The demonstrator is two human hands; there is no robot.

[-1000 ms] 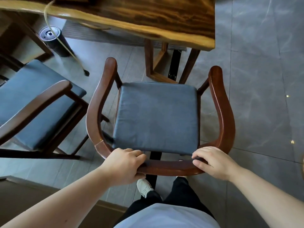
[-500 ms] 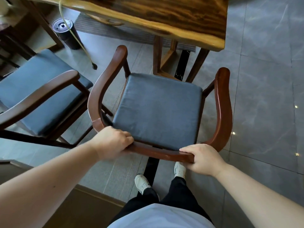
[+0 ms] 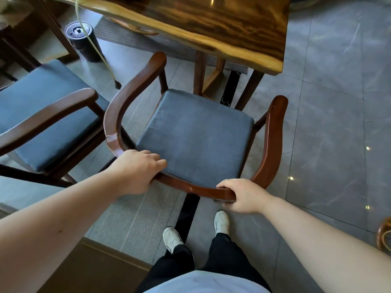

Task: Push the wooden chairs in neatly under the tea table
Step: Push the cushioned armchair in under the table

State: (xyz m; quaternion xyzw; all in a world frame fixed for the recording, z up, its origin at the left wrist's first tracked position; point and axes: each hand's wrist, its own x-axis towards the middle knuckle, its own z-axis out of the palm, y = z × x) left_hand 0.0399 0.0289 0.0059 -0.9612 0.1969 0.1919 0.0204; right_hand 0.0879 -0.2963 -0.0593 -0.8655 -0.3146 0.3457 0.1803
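Observation:
A wooden chair [image 3: 273, 140] with a curved reddish-brown back rail and a dark blue cushion stands in front of me, turned slightly to the left. Its front edge is near the legs of the tea table [image 3: 211, 24], a glossy dark slab with a pale live edge. My left hand [image 3: 137, 170] grips the back rail at its left bend. My right hand [image 3: 243, 195] grips the rail's rear right part. A second chair [image 3: 48, 108] of the same kind stands to the left, out from the table.
A black cylinder [image 3: 82, 41] stands on the grey tiled floor left of the table, with a pale cord [image 3: 95, 43] hanging past it. A low brown edge [image 3: 99, 252] lies at my lower left. My feet [image 3: 173, 240] are just behind the chair.
The chair has moved toward the table and turned a little to the left. Both hands kept their hold on the back rail, and I have stepped forward behind it.

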